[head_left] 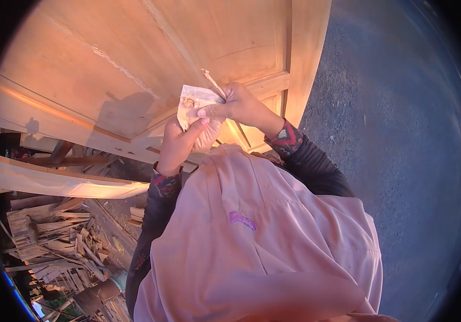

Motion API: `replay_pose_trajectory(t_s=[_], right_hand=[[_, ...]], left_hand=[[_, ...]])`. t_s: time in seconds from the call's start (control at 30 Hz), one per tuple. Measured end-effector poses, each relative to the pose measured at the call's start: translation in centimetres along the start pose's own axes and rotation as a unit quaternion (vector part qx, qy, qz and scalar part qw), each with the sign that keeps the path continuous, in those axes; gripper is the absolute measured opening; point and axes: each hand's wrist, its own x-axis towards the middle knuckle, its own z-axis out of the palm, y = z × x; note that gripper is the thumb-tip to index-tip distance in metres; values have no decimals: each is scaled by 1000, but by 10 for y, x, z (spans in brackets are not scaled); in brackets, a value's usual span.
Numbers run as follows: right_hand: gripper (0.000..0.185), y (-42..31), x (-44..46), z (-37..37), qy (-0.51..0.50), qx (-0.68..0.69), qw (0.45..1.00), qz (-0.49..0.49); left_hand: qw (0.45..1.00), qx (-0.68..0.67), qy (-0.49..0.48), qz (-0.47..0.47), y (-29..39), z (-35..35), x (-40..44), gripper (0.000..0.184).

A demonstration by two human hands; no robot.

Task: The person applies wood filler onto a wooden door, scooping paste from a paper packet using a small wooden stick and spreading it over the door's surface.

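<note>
My left hand (176, 144) grips a small pale, flat square piece (186, 106) from below, with the thumb on its lower edge. A brownish smear or lump shows on its face; I cannot tell what it is made of. My right hand (244, 107) is closed around a thin wooden stick (212, 82) whose rough tip points up and left. The right thumb lies over the pale piece's right side. Both hands are held above a light wooden panelled door (230, 32), and their shadow falls on it.
A pale whitish line of filler or scraping (117, 65) crosses the door. To the lower left are a curved wooden board (74, 184) and a heap of wood scraps (74, 252). Grey rough ground (380, 139) lies to the right of the door. A pink cloth garment (273, 236) covers my front.
</note>
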Motion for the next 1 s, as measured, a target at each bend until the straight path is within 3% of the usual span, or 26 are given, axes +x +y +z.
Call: replay_pose_trajectory(t_s=[0.1,0.2,0.3,0.53,0.73,0.83,0.93,1.0], right_hand=[[22,-16,0,-5,-10,-161,987,15],[21,7,1,3,-5,27,999,-19],[20,8,-2,7,18,85,996,14],[14,-16,0,-4,17,-57,997,-39],[13,-16,-1,1,10,-29,999,39],[19,-18,1,-3,21,-101,992,74],[32,-26,-2,-8,157,-344,923,-69],[35,-57,-13,2,137,-412,900,-41]], left_hand=[[998,-69,6,3,-11,1,2,21],[992,-120,26,9,-9,8,1,21],[996,-88,3,4,-10,3,2,22],[997,-61,-50,18,-11,-4,5,25],[996,-66,-46,49,-20,-6,2,29],[989,-116,-25,92,-23,-4,3,35],[985,-73,47,150,-31,-8,4,39],[989,-48,65,124,-37,-13,5,38]])
